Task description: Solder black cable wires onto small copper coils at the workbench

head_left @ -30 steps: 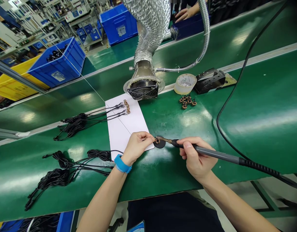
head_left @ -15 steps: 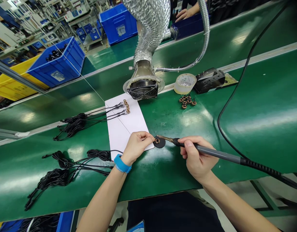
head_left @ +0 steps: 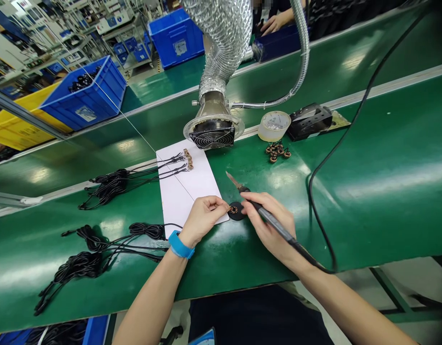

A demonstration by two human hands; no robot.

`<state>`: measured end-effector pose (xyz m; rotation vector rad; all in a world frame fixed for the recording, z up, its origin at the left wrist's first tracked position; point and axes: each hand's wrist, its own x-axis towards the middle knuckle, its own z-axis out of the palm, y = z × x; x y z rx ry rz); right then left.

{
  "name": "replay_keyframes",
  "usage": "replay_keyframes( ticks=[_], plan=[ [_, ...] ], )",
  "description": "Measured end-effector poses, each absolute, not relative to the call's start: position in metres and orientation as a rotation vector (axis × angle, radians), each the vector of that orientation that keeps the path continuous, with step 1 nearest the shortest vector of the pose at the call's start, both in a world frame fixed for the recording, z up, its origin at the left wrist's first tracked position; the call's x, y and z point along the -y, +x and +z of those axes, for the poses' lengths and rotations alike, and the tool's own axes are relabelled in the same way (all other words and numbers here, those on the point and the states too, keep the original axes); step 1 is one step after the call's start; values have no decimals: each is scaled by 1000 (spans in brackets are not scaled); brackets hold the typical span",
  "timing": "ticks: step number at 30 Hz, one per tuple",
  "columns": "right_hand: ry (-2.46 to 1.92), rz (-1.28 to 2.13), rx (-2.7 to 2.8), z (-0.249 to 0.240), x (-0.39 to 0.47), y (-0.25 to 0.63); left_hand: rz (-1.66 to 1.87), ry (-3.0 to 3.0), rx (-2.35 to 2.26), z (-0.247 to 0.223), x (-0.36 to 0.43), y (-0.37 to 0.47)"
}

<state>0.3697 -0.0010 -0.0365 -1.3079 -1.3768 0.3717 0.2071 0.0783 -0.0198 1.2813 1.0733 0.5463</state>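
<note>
My left hand (head_left: 206,215), with a blue band at the wrist, is closed in a pinch at the left edge of a small round black pad (head_left: 238,216). A thin solder wire (head_left: 149,143) slants down from the upper left into its fingers. On the pad lies a small copper-wound ring coil (head_left: 234,210), right beside my left fingertips. My right hand (head_left: 271,223) grips a soldering iron (head_left: 274,223), its tip pointing up and left, away from the coil. My right thumb and a finger are close to the pad's right edge.
A white sheet (head_left: 187,206) carries several coils joined to black cables. Cable bundles (head_left: 80,263) lie at left. A fume extractor (head_left: 214,124) hangs ahead. Behind are loose coils (head_left: 277,152), a tape roll (head_left: 274,125) and an iron stand (head_left: 310,120). The iron's cord (head_left: 314,191) loops at right.
My right hand has moved left toward the pad. The iron's tip has swung up and away from the coil, and its cord has shifted left. My left hand has stayed put.
</note>
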Motion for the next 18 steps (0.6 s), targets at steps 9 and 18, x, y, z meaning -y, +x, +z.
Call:
replay_keyframes(
  ticks=[9,18],
  plan=[
    [-1235,402,1602,-45,-10,361,519,1358,-1025,-17,-73,203],
    [-1241,318,1654,-49,-9,359,467,1305,-1034,-14,-73,200]
  ],
)
